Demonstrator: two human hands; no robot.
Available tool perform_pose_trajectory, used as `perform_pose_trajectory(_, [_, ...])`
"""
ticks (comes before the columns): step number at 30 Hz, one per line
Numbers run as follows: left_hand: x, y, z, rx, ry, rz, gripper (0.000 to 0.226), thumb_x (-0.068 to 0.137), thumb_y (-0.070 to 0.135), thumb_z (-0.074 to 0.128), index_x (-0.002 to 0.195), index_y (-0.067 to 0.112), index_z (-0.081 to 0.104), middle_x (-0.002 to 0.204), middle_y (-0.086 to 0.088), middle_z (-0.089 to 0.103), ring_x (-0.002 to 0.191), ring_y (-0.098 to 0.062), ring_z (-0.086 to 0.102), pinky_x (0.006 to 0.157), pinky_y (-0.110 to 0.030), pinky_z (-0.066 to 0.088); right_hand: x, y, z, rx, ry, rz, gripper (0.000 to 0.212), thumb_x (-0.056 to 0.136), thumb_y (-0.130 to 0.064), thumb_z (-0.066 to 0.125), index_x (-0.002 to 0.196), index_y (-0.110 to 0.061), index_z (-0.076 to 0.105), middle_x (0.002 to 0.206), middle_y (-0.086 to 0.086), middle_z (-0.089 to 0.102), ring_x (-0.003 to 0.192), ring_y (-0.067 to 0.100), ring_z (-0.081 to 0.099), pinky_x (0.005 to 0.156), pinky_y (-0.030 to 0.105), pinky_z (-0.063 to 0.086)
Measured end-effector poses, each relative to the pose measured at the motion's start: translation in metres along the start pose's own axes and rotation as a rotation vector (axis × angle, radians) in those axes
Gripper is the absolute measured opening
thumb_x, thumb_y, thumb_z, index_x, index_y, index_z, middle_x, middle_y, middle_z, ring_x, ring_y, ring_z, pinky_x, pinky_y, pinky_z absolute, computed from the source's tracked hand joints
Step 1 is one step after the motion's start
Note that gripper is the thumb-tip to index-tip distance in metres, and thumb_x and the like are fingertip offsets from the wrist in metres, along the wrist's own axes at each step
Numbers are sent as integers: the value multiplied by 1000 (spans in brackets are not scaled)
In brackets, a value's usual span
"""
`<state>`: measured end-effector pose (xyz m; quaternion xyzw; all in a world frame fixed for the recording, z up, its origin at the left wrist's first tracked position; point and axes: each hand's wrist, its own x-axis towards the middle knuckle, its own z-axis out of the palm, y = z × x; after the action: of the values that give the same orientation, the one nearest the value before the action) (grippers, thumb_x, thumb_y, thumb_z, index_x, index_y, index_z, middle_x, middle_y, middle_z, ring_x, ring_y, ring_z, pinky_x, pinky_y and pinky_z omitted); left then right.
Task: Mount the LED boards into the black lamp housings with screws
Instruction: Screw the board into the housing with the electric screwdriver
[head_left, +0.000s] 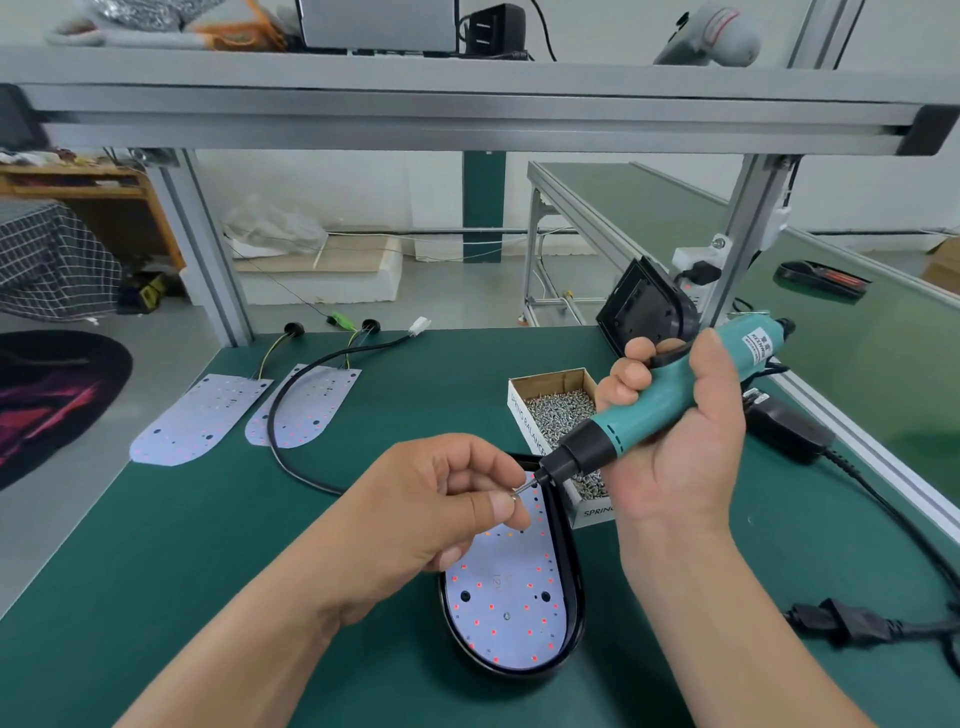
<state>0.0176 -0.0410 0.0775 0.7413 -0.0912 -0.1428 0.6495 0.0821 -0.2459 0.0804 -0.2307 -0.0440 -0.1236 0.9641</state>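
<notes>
A black lamp housing (569, 566) lies on the green bench with a white LED board (511, 608) seated inside it; one screw shows near the board's lower middle. My left hand (441, 512) hovers over the housing's upper end and pinches a small screw (515, 494) between thumb and forefinger. My right hand (675, 431) grips a teal electric screwdriver (649, 410), its bit tip meeting the pinched screw. Two more LED boards (200, 415) (306, 405) lie flat at the back left with wires attached.
An open cardboard box of screws (558, 410) stands just right of the housing. Another black housing (644, 306) leans upright at the back right. A black cable (291, 441) curves across the bench. A power adapter (784, 431) and plug (841, 621) lie at right.
</notes>
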Motion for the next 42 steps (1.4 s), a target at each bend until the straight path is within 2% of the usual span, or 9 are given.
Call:
perform_pose_trajectory(4, [0,0,0,-4,-8,3,15,94,16,75,99,30,76,104,-7,81,53,-13,40,50,-19,37,1,-1,-1,-5,-8,-7,21,101,-31,64,95,-13,55,88,10,63,64,15,54,59,24,47])
perform_pose_trajectory(11, [0,0,1,21,0,0,22,99,9,71,97,31,75,103,-5,81,52,-13,41,49,-19,37,0,0,-2,-5,-7,-3,20,101,-30,64,94,-13,55,88,10,63,63,15,54,58,24,46])
perform_pose_trajectory(24, [-1,2,2,58,3,16,22,100,7,70,97,28,75,101,-4,81,49,-13,42,49,-17,39,0,0,-2,-38,-7,-6,18,104,-28,61,94,-13,55,86,10,63,62,15,53,57,24,46])
perform_pose_trajectory(28, [0,0,5,115,32,30,13,89,23,77,96,34,74,99,-1,81,51,-15,44,51,-19,42,1,0,-1,-87,-60,-9,18,105,-29,60,95,-14,56,88,9,64,63,15,53,58,24,46])
perform_pose_trajectory(30, [0,-2,6,141,52,35,14,82,31,75,95,36,74,99,0,80,52,-14,46,52,-20,44,1,1,-1,-121,-103,-24,18,107,-29,58,98,-14,57,89,8,65,64,14,53,59,24,46])
perform_pose_trajectory(33, [2,-5,7,152,71,34,15,81,32,73,95,39,74,98,2,81,52,-13,47,52,-20,45,0,4,0,-152,-131,-50,15,107,-28,58,102,-13,59,89,6,64,64,14,53,59,24,46])
perform_pose_trajectory(38, [2,-5,6,147,69,37,17,84,32,72,97,43,72,100,5,82,52,-14,47,52,-19,45,1,4,-3,-108,-63,-16,15,105,-27,61,98,-14,57,87,5,62,63,14,52,58,24,47])
perform_pose_trajectory(42, [1,-5,6,115,91,30,24,83,37,73,107,36,75,105,8,82,49,-13,46,51,-17,44,3,5,-7,-65,4,8,15,104,-25,63,99,-13,57,86,6,62,63,14,52,58,24,47])
